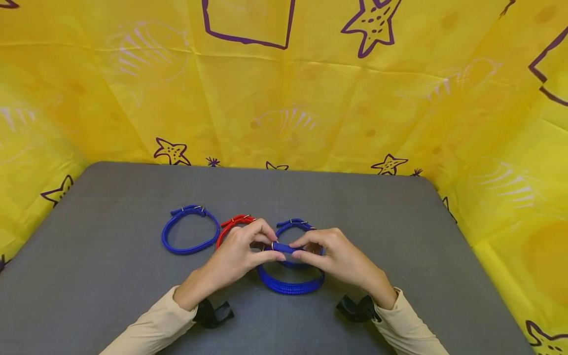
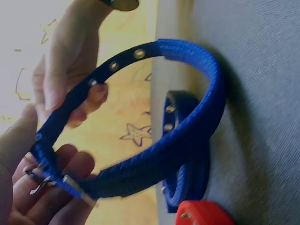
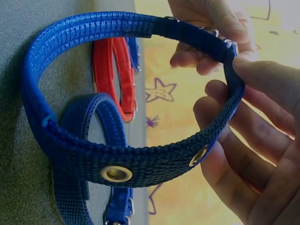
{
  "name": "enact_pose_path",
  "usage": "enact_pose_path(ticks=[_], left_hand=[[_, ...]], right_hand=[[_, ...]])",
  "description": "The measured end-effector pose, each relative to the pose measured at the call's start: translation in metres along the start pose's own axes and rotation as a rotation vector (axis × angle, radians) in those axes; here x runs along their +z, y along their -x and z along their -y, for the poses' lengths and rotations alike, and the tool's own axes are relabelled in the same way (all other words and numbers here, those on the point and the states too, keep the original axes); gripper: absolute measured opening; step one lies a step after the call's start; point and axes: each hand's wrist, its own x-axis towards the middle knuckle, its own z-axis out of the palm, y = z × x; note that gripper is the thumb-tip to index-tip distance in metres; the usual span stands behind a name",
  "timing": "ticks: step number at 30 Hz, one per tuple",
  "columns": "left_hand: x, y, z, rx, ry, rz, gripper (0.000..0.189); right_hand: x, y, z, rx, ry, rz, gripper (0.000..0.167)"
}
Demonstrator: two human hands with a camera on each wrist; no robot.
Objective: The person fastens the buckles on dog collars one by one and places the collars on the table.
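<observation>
Both hands hold a blue pet collar (image 1: 290, 287) in a loop, its padded band hanging low over the table. My left hand (image 1: 241, 250) pinches it at the buckle end between thumb and fingers; in the left wrist view the metal buckle (image 2: 72, 185) shows near those fingers. The strap end is pinched between the thumb and fingers of my right hand (image 1: 335, 252), close to the left fingertips. Brass-rimmed eyelets (image 3: 116, 174) run along this strap. Right behind the held loop lies a second blue collar (image 1: 293, 222), partly covered by it and the hands.
A red collar (image 1: 230, 224) lies on the grey table (image 1: 111, 276), half hidden behind the left hand. Left of it lies another blue collar (image 1: 191, 250), buckled in a ring. Yellow patterned cloth (image 1: 284, 98) stands around the back and sides. Black wrist mounts (image 1: 214, 314) sit under both sleeves.
</observation>
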Motion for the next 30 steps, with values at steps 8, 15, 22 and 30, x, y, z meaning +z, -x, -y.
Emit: enact_pose_path(ticks=[8,15,22,30], left_hand=[[-0.011,0.000,0.001,-0.083,0.014,0.160,0.021],[-0.012,-0.002,0.001,-0.094,0.035,0.142,0.021],[-0.012,-0.002,0.000,-0.099,0.010,0.143,0.023],[-0.009,-0.003,0.000,-0.128,0.060,0.075,0.021]], right_hand=[[-0.003,-0.001,-0.002,0.022,0.026,-0.007,0.011],[-0.001,0.000,-0.002,-0.005,0.021,-0.021,0.011],[-0.001,0.001,-0.001,-0.025,0.031,-0.023,0.011],[-0.001,0.000,-0.002,-0.039,0.053,-0.040,0.010]])
